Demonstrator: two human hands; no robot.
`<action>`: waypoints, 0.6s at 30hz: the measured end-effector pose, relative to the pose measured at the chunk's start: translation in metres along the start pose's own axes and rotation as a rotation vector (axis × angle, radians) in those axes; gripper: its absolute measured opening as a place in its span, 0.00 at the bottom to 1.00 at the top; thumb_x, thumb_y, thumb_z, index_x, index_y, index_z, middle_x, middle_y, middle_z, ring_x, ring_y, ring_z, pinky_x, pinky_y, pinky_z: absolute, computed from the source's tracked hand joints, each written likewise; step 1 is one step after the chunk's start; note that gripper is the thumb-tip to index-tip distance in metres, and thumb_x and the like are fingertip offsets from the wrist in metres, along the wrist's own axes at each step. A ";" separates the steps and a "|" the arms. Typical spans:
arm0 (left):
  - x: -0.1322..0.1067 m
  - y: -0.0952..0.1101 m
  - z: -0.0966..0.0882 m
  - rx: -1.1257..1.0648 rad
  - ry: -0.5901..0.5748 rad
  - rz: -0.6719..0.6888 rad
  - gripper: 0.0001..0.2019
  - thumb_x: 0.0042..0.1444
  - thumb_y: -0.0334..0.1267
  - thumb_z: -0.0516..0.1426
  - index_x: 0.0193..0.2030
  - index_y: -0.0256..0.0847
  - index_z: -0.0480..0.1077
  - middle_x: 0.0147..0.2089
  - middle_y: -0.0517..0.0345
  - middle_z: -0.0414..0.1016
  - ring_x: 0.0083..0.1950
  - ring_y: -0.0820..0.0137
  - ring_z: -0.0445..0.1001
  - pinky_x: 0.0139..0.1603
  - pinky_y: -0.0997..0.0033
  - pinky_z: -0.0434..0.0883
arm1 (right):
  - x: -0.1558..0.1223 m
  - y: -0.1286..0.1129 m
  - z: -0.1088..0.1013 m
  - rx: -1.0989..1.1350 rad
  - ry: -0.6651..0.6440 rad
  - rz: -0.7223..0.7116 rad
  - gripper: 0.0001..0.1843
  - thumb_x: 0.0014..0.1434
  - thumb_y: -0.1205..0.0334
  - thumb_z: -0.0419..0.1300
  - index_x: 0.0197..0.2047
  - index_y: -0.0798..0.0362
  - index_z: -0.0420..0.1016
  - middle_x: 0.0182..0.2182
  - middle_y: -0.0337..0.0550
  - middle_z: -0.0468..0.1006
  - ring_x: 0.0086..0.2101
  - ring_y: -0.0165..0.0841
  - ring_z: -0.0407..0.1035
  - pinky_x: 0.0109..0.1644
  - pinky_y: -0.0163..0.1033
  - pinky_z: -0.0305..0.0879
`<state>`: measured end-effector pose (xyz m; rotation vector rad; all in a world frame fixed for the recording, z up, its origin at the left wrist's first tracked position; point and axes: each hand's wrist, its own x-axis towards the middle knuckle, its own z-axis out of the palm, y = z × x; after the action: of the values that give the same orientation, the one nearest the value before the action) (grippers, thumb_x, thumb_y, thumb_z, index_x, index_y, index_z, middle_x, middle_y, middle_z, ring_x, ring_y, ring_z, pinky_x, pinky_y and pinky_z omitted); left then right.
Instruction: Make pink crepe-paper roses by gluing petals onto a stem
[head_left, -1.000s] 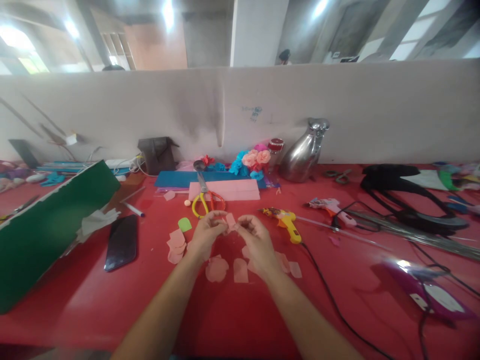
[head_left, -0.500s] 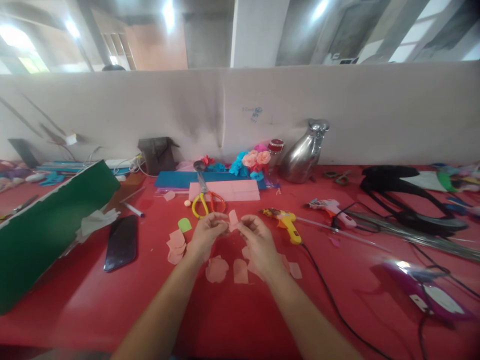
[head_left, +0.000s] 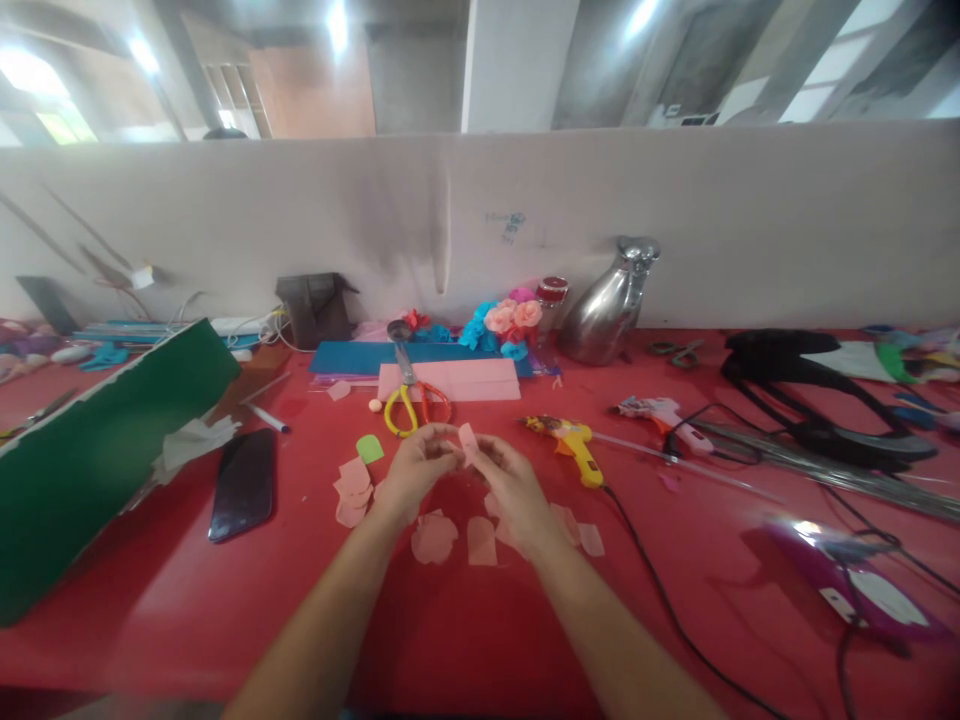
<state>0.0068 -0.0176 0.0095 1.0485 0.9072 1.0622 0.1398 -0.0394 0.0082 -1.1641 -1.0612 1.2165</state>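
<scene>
Red worktop (head_left: pixel 225 600): beneath the fingers.
Left hand (head_left: pixel 415 472), right hand (head_left: pixel 512 488): fingers (head_left: pixel 448 457) closed in a pinch, tips meeting.
Glue gun (head_left: pixel 571 445): right of the fingers.
Scissors (head_left: pixel 409 400): just beyond them.
Loose petals (head_left: pixel 433 538): below, by the wrists.
Pink paper petal (head_left: pixel 466 438): gripped between both hands' fingertips, off the worktop.

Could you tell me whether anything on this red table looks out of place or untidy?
Nothing looks damaged or spilled. The left hand and right hand pinch one pink paper piece; loose pink cut-outs lie scattered on the table beneath them. The yellow glue gun lies on its side, just beyond the right hand.
</scene>
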 end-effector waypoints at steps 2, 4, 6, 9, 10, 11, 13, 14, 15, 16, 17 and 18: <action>-0.001 0.001 0.002 0.005 -0.001 0.005 0.17 0.42 0.33 0.61 0.42 0.38 0.66 0.25 0.60 0.72 0.29 0.74 0.71 0.35 0.72 0.66 | -0.001 -0.002 0.000 -0.057 0.004 -0.011 0.11 0.49 0.52 0.61 0.27 0.52 0.73 0.25 0.38 0.73 0.28 0.31 0.65 0.36 0.37 0.60; -0.001 0.001 0.003 -0.003 0.014 0.006 0.17 0.41 0.33 0.62 0.41 0.38 0.66 0.24 0.61 0.72 0.28 0.74 0.71 0.34 0.73 0.66 | -0.002 -0.003 -0.001 -0.085 0.044 -0.027 0.12 0.48 0.52 0.62 0.25 0.51 0.72 0.23 0.37 0.72 0.26 0.31 0.63 0.34 0.36 0.59; -0.001 0.001 0.005 -0.022 0.023 0.001 0.17 0.41 0.33 0.62 0.40 0.39 0.65 0.24 0.61 0.72 0.28 0.73 0.72 0.34 0.73 0.66 | -0.002 -0.002 -0.001 -0.075 0.059 -0.028 0.12 0.47 0.51 0.62 0.25 0.51 0.73 0.22 0.37 0.72 0.26 0.31 0.62 0.33 0.36 0.58; -0.002 0.001 0.005 -0.047 0.033 0.009 0.17 0.41 0.32 0.62 0.39 0.39 0.63 0.24 0.62 0.72 0.29 0.73 0.72 0.36 0.71 0.67 | -0.001 0.004 -0.001 -0.007 0.055 -0.017 0.13 0.47 0.50 0.63 0.24 0.51 0.72 0.22 0.37 0.71 0.25 0.30 0.62 0.32 0.36 0.58; -0.002 0.001 0.005 -0.053 0.039 0.016 0.17 0.42 0.32 0.62 0.39 0.39 0.63 0.24 0.62 0.72 0.29 0.73 0.72 0.36 0.71 0.67 | 0.000 0.006 -0.001 0.029 0.054 -0.011 0.13 0.48 0.50 0.62 0.24 0.51 0.71 0.22 0.37 0.71 0.25 0.30 0.62 0.32 0.36 0.58; -0.002 0.000 0.005 -0.059 0.042 0.020 0.17 0.42 0.32 0.62 0.39 0.39 0.62 0.24 0.63 0.72 0.29 0.73 0.72 0.36 0.71 0.67 | 0.000 0.008 0.000 0.067 0.052 -0.003 0.14 0.48 0.50 0.62 0.24 0.51 0.71 0.22 0.37 0.71 0.25 0.30 0.62 0.33 0.36 0.59; -0.003 -0.001 0.006 -0.072 0.043 0.019 0.17 0.42 0.31 0.62 0.39 0.39 0.62 0.24 0.63 0.71 0.28 0.73 0.72 0.36 0.71 0.67 | 0.001 0.011 0.001 0.132 0.052 0.018 0.14 0.48 0.49 0.62 0.24 0.52 0.70 0.22 0.37 0.70 0.25 0.30 0.63 0.33 0.37 0.59; -0.003 -0.002 0.006 -0.079 0.043 0.017 0.17 0.42 0.31 0.62 0.39 0.39 0.62 0.24 0.63 0.71 0.28 0.74 0.72 0.36 0.71 0.68 | 0.001 0.012 0.001 0.154 0.055 0.027 0.14 0.48 0.49 0.62 0.24 0.52 0.70 0.22 0.37 0.70 0.25 0.30 0.63 0.33 0.37 0.60; -0.003 -0.003 0.007 -0.085 0.043 0.015 0.17 0.42 0.31 0.62 0.38 0.39 0.62 0.24 0.64 0.71 0.28 0.74 0.72 0.36 0.71 0.68 | 0.001 0.012 0.001 0.168 0.062 0.034 0.14 0.48 0.49 0.63 0.24 0.52 0.70 0.22 0.37 0.69 0.25 0.30 0.63 0.33 0.37 0.60; -0.002 -0.003 0.008 -0.091 0.047 0.015 0.16 0.42 0.31 0.62 0.38 0.39 0.62 0.24 0.64 0.71 0.28 0.74 0.72 0.36 0.70 0.68 | 0.001 0.012 0.001 0.179 0.079 0.034 0.14 0.47 0.50 0.63 0.24 0.52 0.70 0.22 0.37 0.69 0.25 0.30 0.62 0.33 0.36 0.60; -0.001 -0.004 0.009 -0.097 0.057 0.017 0.16 0.42 0.32 0.62 0.38 0.39 0.62 0.24 0.63 0.71 0.29 0.74 0.72 0.37 0.70 0.68 | 0.002 0.012 0.001 0.184 0.103 0.030 0.14 0.47 0.50 0.63 0.25 0.52 0.70 0.22 0.36 0.68 0.25 0.29 0.62 0.32 0.36 0.60; -0.001 -0.004 0.010 -0.103 0.069 0.021 0.16 0.42 0.32 0.62 0.38 0.39 0.62 0.24 0.63 0.71 0.29 0.74 0.72 0.37 0.70 0.68 | 0.002 0.011 0.000 0.186 0.132 0.024 0.13 0.47 0.51 0.64 0.25 0.52 0.71 0.21 0.36 0.67 0.25 0.28 0.61 0.32 0.35 0.59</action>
<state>0.0165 -0.0209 0.0086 0.9423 0.8893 1.1564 0.1390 -0.0373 -0.0026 -1.0990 -0.8191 1.2123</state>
